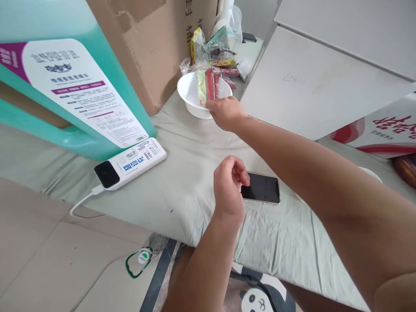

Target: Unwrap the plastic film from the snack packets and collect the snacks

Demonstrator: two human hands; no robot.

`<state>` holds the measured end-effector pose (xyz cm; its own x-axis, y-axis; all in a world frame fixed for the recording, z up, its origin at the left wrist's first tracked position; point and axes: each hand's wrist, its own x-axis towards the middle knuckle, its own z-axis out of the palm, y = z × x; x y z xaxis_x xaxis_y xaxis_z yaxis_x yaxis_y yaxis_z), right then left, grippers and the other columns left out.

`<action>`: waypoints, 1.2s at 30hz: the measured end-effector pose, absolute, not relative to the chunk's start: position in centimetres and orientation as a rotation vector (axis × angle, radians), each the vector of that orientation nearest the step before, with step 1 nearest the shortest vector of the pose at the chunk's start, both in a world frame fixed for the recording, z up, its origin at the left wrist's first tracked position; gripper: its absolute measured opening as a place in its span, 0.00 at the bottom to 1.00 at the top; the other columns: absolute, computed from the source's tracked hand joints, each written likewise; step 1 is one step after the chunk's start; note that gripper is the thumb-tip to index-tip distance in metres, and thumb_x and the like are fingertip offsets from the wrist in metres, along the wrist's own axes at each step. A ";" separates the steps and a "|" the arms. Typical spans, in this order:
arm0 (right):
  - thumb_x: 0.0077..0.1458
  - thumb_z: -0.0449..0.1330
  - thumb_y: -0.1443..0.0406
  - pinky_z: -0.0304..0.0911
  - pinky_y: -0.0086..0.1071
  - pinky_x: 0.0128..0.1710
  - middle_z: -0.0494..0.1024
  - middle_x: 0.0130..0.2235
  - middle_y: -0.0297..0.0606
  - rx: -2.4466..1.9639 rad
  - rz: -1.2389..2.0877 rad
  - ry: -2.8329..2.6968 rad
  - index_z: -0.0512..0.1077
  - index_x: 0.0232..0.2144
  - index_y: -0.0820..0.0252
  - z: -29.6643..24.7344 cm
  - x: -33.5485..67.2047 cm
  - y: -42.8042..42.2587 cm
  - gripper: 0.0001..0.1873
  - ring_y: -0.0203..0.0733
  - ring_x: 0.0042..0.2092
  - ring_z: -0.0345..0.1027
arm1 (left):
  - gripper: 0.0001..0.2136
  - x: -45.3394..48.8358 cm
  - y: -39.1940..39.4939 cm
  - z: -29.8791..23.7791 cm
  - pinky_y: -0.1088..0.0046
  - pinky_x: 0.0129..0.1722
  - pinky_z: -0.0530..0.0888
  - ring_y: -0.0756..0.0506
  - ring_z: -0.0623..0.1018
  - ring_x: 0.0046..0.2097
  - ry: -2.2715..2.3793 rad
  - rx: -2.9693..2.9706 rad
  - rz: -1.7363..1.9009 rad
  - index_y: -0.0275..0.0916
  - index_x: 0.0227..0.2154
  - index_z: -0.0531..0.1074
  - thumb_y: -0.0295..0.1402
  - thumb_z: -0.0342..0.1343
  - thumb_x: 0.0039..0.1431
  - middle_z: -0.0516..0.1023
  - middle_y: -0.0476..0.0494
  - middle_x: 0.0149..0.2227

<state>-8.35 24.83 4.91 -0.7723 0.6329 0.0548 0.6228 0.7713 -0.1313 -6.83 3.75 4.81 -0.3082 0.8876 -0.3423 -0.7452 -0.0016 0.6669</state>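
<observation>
My right hand reaches forward to a white plastic bowl, its fingers closed on the near rim. Packets in clear wrap lean in the bowl, a light green one and a red one, close to my fingertips. Some of the fingers are hidden behind the back of the hand. Nearer to me, my left hand is curled into a loose fist with nothing visible in it. It is beside a dark-screened smartphone lying flat and covers the phone's left end.
A large jug of green liquid stands at left, with a white power bank and its cable before it. Behind are a cardboard box and several wrapped packets. White panels border the cloth-covered surface at right.
</observation>
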 end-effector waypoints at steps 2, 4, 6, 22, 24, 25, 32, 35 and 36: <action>0.64 0.49 0.72 0.62 0.45 0.49 0.81 0.42 0.44 -1.037 0.093 -2.919 0.73 0.41 0.56 5.2 -7.2 23.5 0.14 0.53 0.45 0.73 | 0.13 -6.9 3.4 5.0 0.73 0.27 0.63 0.51 0.64 0.24 0.927 0.190 1.641 0.40 0.22 0.65 0.40 0.52 0.58 0.61 0.52 0.19; 0.66 0.48 0.70 0.62 0.42 0.45 0.82 0.44 0.45 -0.991 0.067 -2.988 0.74 0.41 0.56 5.5 -6.0 21.9 0.15 0.52 0.45 0.74 | 0.13 -6.8 3.2 5.1 0.73 0.27 0.63 0.51 0.64 0.24 0.912 0.179 1.651 0.40 0.22 0.65 0.41 0.52 0.58 0.61 0.52 0.20; 0.66 0.47 0.69 0.62 0.41 0.44 0.82 0.45 0.46 -0.878 0.126 -3.047 0.75 0.43 0.57 5.7 -4.8 20.3 0.16 0.51 0.45 0.75 | 0.14 -6.6 3.2 5.2 0.73 0.27 0.62 0.52 0.64 0.24 0.885 0.171 1.664 0.40 0.21 0.64 0.42 0.52 0.58 0.61 0.52 0.19; 0.63 0.53 0.65 0.68 0.43 0.54 0.75 0.56 0.47 -1.289 0.085 -2.429 0.70 0.54 0.53 8.5 -11.0 32.3 0.18 0.52 0.56 0.69 | 0.17 -10.9 4.2 7.6 0.72 0.26 0.61 0.51 0.63 0.23 0.591 0.306 1.802 0.40 0.22 0.67 0.46 0.58 0.60 0.61 0.51 0.19; 0.65 0.53 0.63 0.70 0.46 0.54 0.70 0.62 0.47 -1.389 0.087 -2.381 0.67 0.58 0.51 8.5 -13.2 35.4 0.20 0.52 0.59 0.66 | 0.16 -13.2 4.4 7.7 0.72 0.26 0.60 0.51 0.62 0.22 0.538 0.411 1.854 0.40 0.24 0.71 0.45 0.61 0.59 0.61 0.51 0.19; 0.66 0.53 0.61 0.70 0.47 0.54 0.67 0.65 0.47 -1.431 0.091 -2.361 0.65 0.60 0.50 8.5 -14.1 36.8 0.21 0.52 0.60 0.65 | 0.16 -14.1 4.6 7.4 0.72 0.26 0.59 0.52 0.60 0.22 0.489 0.406 1.852 0.40 0.24 0.71 0.45 0.60 0.60 0.60 0.52 0.18; 0.66 0.56 0.51 0.63 0.66 0.60 0.59 0.72 0.45 -1.604 0.065 -2.273 0.60 0.68 0.43 6.9 -17.4 44.7 0.31 0.66 0.68 0.55 | 0.19 -16.2 5.7 4.0 0.69 0.24 0.56 0.51 0.55 0.18 0.108 0.433 1.561 0.42 0.28 0.66 0.52 0.51 0.66 0.54 0.54 0.16; 0.63 0.58 0.46 0.65 0.70 0.53 0.71 0.61 0.49 -1.472 0.034 -2.499 0.63 0.66 0.41 4.8 -17.5 48.6 0.32 0.71 0.63 0.60 | 0.19 -17.0 5.7 3.3 0.69 0.25 0.55 0.51 0.54 0.19 0.134 0.375 1.592 0.42 0.28 0.63 0.52 0.51 0.66 0.54 0.54 0.17; 0.63 0.58 0.46 0.65 0.69 0.52 0.74 0.55 0.52 -1.349 0.056 -2.646 0.67 0.64 0.46 4.1 -17.5 49.6 0.31 0.70 0.60 0.63 | 0.19 -17.2 5.7 3.2 0.69 0.25 0.55 0.52 0.53 0.19 0.128 0.341 1.606 0.42 0.28 0.63 0.51 0.51 0.67 0.53 0.54 0.17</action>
